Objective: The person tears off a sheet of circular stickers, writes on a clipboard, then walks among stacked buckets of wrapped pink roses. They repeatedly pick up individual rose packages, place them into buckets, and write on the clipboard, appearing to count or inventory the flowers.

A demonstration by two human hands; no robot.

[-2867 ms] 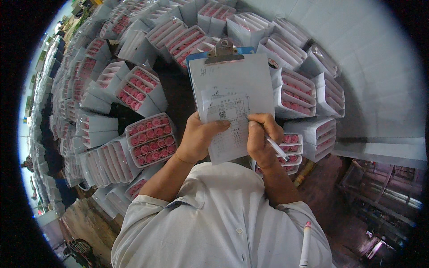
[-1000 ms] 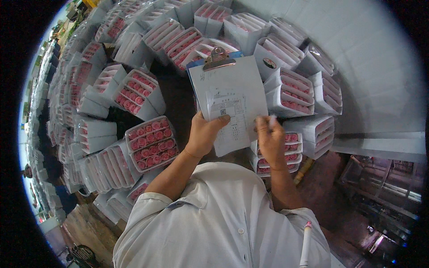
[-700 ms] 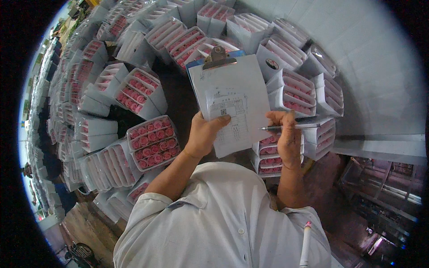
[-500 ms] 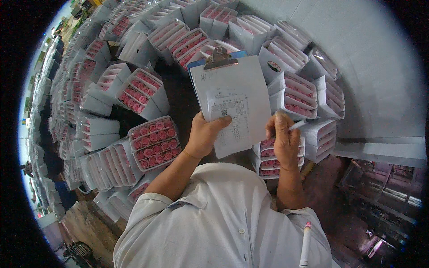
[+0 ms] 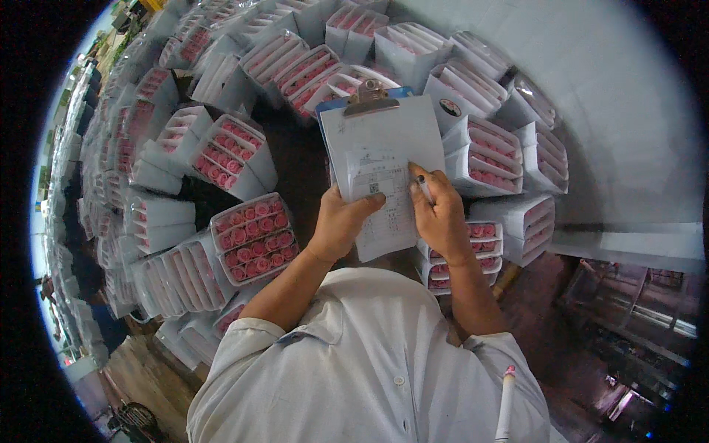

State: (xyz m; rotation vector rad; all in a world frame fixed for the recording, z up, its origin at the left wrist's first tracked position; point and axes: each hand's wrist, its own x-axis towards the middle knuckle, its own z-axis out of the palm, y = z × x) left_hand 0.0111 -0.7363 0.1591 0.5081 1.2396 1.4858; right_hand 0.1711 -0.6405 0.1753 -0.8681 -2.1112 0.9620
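My left hand (image 5: 341, 221) grips the lower left side of a clipboard (image 5: 323, 109), its thumb lying across the papers. The white printed sheets (image 5: 384, 136) are held under a metal clip (image 5: 371, 100) at the top; a smaller slip lies among them. My right hand (image 5: 443, 221) is at the sheets' right edge, fingers closed round a slim pen (image 5: 425, 190). One fingertip rests on the printed rows. Whether the pen touches the paper I cannot tell.
White-wrapped bundles of pink roses (image 5: 255, 238) stand close around me, left, ahead and right (image 5: 491, 159). A pale wall (image 5: 620, 140) curves along the right. Metal racking (image 5: 635, 303) stands at lower right. A white stick with a pink tip (image 5: 507, 402) is against my shirt.
My right hand has moved left with the pen, from beside the clipboard onto the sheets' right part. The clipboard and my left hand have hardly shifted.
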